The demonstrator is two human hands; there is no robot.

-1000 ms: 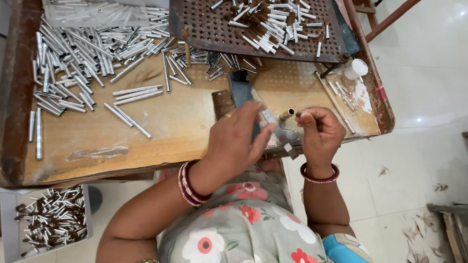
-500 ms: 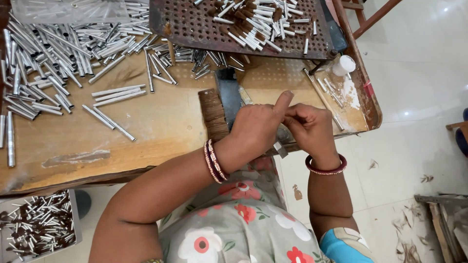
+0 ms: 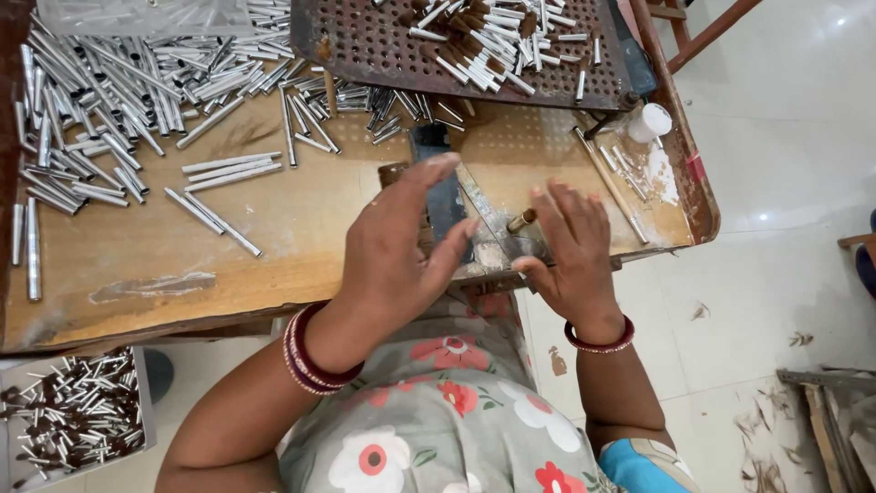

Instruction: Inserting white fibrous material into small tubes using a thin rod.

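Both hands hover flat over the near edge of the wooden tabletop [image 3: 274, 237]: the left hand [image 3: 397, 251] has its fingers spread wide and holds nothing, poised above a dark metal block [image 3: 438, 196]. The right hand [image 3: 570, 251] also has loosely spread fingers, empty, with a small brown-tipped tube [image 3: 522, 220] lying just beside its fingertips. Loose silver tubes [image 3: 109, 100] crowd the far left, and a rusty perforated tray [image 3: 365, 46] carries more at the back.

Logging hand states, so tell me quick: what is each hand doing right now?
Left hand: open, fingers spread, holding nothing.
Right hand: open, resting beside a small brown tube.
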